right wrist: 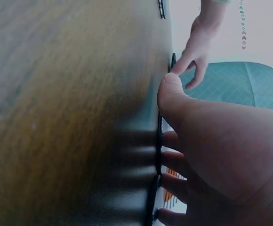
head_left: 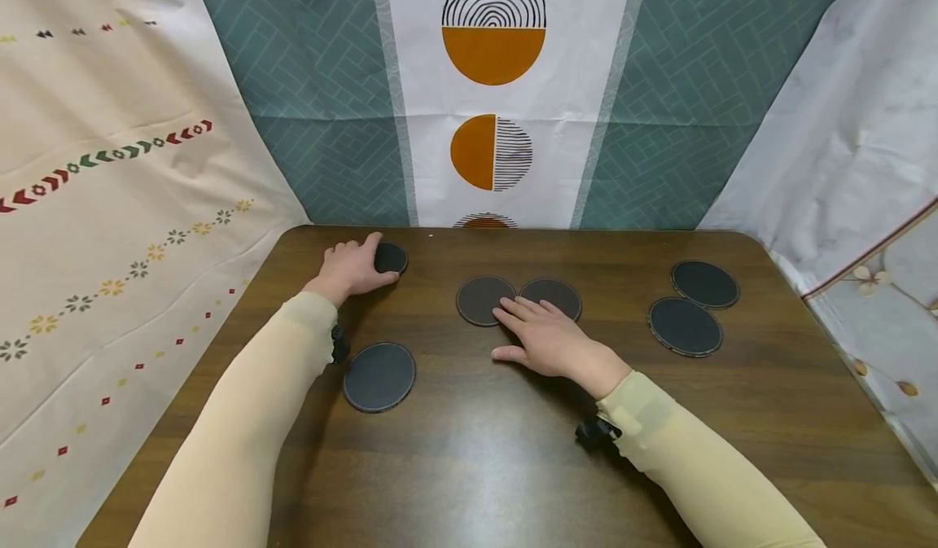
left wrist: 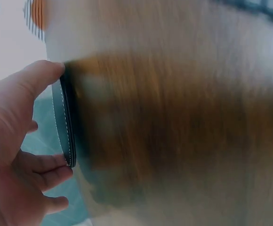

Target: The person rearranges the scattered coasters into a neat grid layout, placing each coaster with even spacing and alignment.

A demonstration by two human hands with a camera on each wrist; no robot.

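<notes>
At the back left of the table, my left hand (head_left: 350, 269) holds a round black coaster (head_left: 393, 256) by its edge. The left wrist view shows the thumb at one side of this stitched coaster (left wrist: 66, 122) and fingers at the opposite side, close over the wood. My right hand (head_left: 548, 342) lies with fingers spread and straight over two side-by-side coasters in the middle. Its fingertips touch the left one (head_left: 479, 300) and partly cover the right one (head_left: 558, 292). In the right wrist view, those fingertips press near the coasters' edges, thumb held apart.
Another coaster (head_left: 379, 377) lies at the front left. Toward the right, a rear coaster (head_left: 705, 283) and a nearer coaster (head_left: 685, 327) lie edge to edge. The brown wooden table (head_left: 454, 466) meets a hanging patterned cloth (head_left: 330, 84) behind, with pale cloths at both sides.
</notes>
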